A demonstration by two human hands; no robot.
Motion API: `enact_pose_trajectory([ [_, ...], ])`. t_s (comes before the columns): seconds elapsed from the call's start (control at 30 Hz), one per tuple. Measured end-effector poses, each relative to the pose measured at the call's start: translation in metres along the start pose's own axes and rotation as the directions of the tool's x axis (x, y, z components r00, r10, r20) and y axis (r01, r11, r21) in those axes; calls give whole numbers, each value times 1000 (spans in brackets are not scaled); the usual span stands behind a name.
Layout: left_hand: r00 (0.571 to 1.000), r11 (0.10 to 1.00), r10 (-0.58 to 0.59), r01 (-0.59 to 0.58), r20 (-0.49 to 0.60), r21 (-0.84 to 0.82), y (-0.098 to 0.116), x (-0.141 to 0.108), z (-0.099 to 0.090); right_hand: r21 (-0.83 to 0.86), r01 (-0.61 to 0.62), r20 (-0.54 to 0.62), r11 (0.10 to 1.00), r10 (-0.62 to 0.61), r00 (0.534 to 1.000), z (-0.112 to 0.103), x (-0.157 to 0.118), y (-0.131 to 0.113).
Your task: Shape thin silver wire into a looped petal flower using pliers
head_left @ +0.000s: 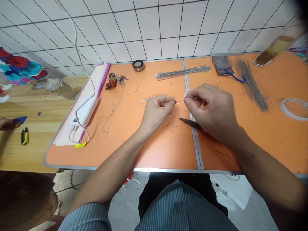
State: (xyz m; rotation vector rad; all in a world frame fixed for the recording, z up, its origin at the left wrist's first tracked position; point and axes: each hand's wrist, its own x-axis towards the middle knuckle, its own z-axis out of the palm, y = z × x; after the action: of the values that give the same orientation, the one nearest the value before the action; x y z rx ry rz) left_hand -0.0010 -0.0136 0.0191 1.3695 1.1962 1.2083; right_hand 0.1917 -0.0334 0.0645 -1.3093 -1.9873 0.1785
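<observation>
Over the orange table (149,150), my left hand (157,110) pinches a thin wire (180,101), with a small loop showing above its fingertips. The wire spans the short gap to my right hand (211,109), whose thumb and forefinger grip its other end. Beneath my right hand lies a dark pointed tool (191,123), its rear part hidden by the hand. Fine curled wire (170,129) rests on the table just below my hands. A few straight wire pieces (148,98) lie to the left of my left hand.
Behind my hands lies a bundle of grey wires (183,73); another bundle (255,86) is at right beside a phone (223,67). Keys (119,79), a tape roll (138,65) and a power strip (89,112) are left. A co-worker's hand (8,123) shows far left.
</observation>
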Motion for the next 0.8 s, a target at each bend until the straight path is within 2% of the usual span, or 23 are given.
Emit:
enact_pose_trajectory([
  [0.17, 999, 999, 6, -8, 47, 49, -2, -1, 1, 210, -94, 30, 973, 89, 996, -4, 5, 5],
  [0.33, 991, 998, -46, 41, 122, 39, 0, -4, 4, 378, -170, 77, 910, 152, 985, 4, 6, 9],
  [0.57, 979, 993, -87, 99, 182, -57, 0, -5, 5, 354, -168, 117, 920, 135, 984, 12, 6, 16],
  [0.8, 956, 997, -73, 78, 285, -4, 1, -8, 5, 359, -154, 161, 920, 101, 982, 16, 10, 18],
])
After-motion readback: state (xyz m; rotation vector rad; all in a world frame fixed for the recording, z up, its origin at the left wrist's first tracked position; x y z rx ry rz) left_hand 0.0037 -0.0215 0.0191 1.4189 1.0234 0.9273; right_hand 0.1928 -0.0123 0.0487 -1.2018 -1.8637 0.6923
